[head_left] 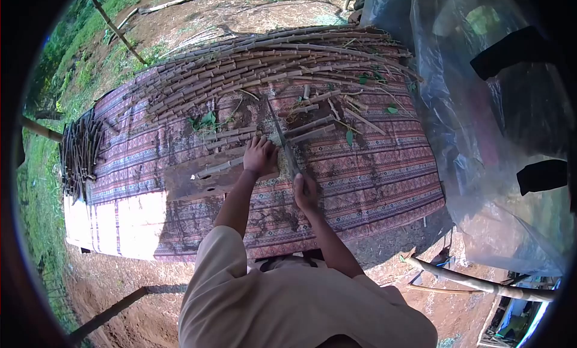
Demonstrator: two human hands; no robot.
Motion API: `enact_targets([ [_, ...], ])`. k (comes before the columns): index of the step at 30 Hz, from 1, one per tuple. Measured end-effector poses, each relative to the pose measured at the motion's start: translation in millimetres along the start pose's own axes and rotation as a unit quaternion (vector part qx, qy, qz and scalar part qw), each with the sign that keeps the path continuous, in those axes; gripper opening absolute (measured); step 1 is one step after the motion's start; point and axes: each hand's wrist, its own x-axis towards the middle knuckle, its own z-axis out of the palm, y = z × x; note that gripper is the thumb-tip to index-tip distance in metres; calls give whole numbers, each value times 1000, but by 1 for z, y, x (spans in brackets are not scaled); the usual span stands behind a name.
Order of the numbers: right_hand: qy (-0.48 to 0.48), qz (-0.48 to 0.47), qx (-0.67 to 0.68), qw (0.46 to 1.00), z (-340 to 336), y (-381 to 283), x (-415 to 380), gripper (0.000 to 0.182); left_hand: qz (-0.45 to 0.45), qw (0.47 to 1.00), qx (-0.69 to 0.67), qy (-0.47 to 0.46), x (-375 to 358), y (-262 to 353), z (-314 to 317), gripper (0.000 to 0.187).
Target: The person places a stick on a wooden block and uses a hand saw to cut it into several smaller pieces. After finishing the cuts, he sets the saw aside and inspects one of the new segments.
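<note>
My right hand (pixel 306 192) is wrapped round the handle of a hand saw (pixel 280 131), its long blade pointing away from me. My left hand (pixel 260 155) lies just left of the blade, fingers curled over woody stems on a wooden board (pixel 183 178). One pale cut stem (pixel 222 168) runs out to the left from under this hand. Right of the blade, more stem lengths (pixel 312 131) lie in line with the held ones. My left fingers partly hide where they grip. Sawdust is scattered around the blade.
Long knobbly stems (pixel 240 62) are heaped along the table's far side. A bundle of short stems (pixel 81 149) sits at the left end. Green leaves (pixel 207 120) and offcuts (pixel 363 120) lie on the patterned cloth (pixel 372 197). Plastic sheeting (pixel 457 125) hangs at right.
</note>
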Motion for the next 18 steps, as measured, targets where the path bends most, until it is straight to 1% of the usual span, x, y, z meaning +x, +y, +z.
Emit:
enact_targets([
  [1,-24,15,13,1000,-2,-2,4,31,-4,1000,1,-8,1,0,-1,26],
  [4,-24,20,1,1000,-9,-10,-30,28,-3,1000,3,-6,2,2,1,27],
  [6,8,21,35,999,-9,2,-69,29,-1,1000,8,4,0,2,1,28],
  [7,21,20,53,998,-8,8,-76,29,0,1000,13,9,1,2,3,29],
  [8,10,13,47,999,-9,15,-76,30,4,1000,17,12,0,0,3,29],
  [10,1,44,106,993,-1,20,-53,29,-1,1000,4,-1,-1,0,2,27],
  [12,47,1,44,998,13,41,-19,28,-8,1000,-3,-17,2,3,0,27],
  [14,53,1,15,998,12,43,-19,28,-21,999,-1,-39,3,4,-5,27],
  [15,57,1,2,998,13,36,-18,28,-15,999,-2,-31,3,3,-6,27],
  [18,1,57,112,992,-4,13,-66,28,-3,1000,0,-1,0,-3,5,26],
])
